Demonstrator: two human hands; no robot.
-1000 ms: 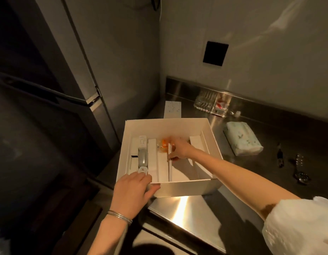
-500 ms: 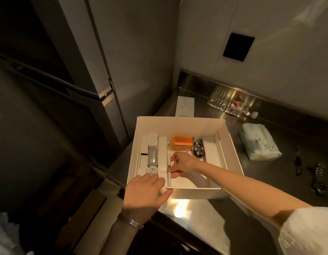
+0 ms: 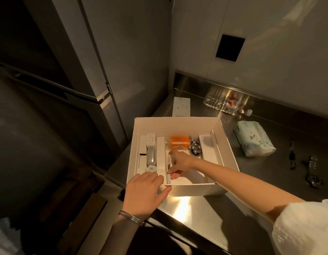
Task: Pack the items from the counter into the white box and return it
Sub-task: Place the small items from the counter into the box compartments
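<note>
Nearest, the left hand (image 3: 144, 192) lies over the near-left corner of the white box (image 3: 230, 153). Its fingers are nearly straight and spread across the rim, and the thumb stretches along the outside of the front wall. This grip is loose, resting on the cardboard rather than clenched. Thin bangles (image 3: 132, 217) circle that wrist.

The box sits on the steel counter (image 3: 196, 210), at its left end near the front edge. The right hand (image 3: 179, 161) reaches into it from the right, with its fingers (image 3: 171, 174) bent down against a thin upright strip (image 3: 168, 162) near the front wall. The fingertips touch the strip, but I cannot tell whether this grip actually pinches it.

Inside the box, a white charger plug (image 3: 151, 139), a silvery object (image 3: 151, 157) and a small white adapter (image 3: 151, 169) lie in a row along the left channel. Past the right hand, an orange packet (image 3: 179, 141) lies just beside a dark beaded piece (image 3: 195, 149).

Out on the counter to the right are a wristwatch (image 3: 313, 179) and a small dark tool (image 3: 292, 159). A soft tissue pack (image 3: 254, 138) lies closer to the box. Behind the box a printed card (image 3: 181, 107) lies flat, and a clear plastic bottle (image 3: 224, 105) lies on its side against the backsplash. A tall refrigerator (image 3: 89, 52) stands to the left.
</note>
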